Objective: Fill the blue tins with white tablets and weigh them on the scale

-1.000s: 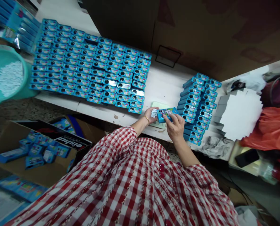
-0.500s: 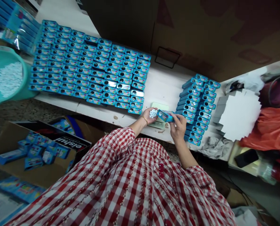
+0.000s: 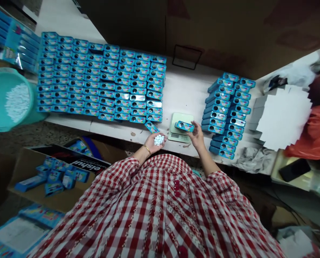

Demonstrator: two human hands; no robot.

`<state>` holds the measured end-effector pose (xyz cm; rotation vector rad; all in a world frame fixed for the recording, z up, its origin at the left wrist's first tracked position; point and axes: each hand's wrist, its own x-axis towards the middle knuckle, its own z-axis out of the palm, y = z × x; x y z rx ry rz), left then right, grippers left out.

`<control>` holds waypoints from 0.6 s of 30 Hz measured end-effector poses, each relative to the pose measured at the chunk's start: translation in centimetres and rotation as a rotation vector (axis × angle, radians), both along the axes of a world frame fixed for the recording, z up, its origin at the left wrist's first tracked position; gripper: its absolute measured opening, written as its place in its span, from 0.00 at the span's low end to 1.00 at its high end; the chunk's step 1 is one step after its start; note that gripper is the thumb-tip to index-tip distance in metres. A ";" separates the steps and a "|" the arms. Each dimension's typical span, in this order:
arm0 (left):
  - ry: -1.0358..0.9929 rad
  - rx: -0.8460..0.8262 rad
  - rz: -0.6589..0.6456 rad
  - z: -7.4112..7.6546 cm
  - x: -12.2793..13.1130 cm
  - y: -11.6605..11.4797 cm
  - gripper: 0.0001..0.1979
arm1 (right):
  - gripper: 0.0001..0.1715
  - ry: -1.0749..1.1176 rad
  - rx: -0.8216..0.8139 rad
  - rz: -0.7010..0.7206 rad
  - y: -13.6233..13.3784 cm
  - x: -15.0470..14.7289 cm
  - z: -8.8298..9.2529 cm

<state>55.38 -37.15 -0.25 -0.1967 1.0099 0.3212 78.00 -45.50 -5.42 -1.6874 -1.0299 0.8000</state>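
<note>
My left hand [image 3: 156, 140], palm up with fingers curled, holds a handful of small white sticks [image 3: 159, 139], seen end-on. Just beyond its fingers, a blue box [image 3: 151, 127] sits askew at the near corner of a large block of blue boxes [image 3: 100, 79]. On a pale green scale [image 3: 180, 138] stands another blue box [image 3: 184, 126] with a round hole in its top. The thumb and fingers of my right hand [image 3: 197, 135] are at that box's right end.
More blue boxes [image 3: 227, 114] stand in rows to the right, beside folded white card [image 3: 285, 116]. A turquoise bucket [image 3: 28, 104] of white sticks is at far left. Below it, a cardboard carton [image 3: 65, 199] contains blue boxes. A large brown carton [image 3: 216, 36] borders the table's back.
My hands have moved apart. The right hand has brought its box from beside my left palm onto the scale. My left hand has shifted left, and the block's corner box has turned askew.
</note>
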 end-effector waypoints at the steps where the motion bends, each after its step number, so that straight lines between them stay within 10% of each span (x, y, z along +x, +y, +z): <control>1: 0.008 0.006 -0.018 -0.3 -0.4 0.2 0.12 | 0.35 -0.033 -0.007 -0.011 -0.7 0.2 0.4; 18: -0.062 0.081 -0.124 -2.1 1.6 3.9 0.10 | 0.11 -0.176 -0.030 -0.280 -7.1 -0.3 4.6</control>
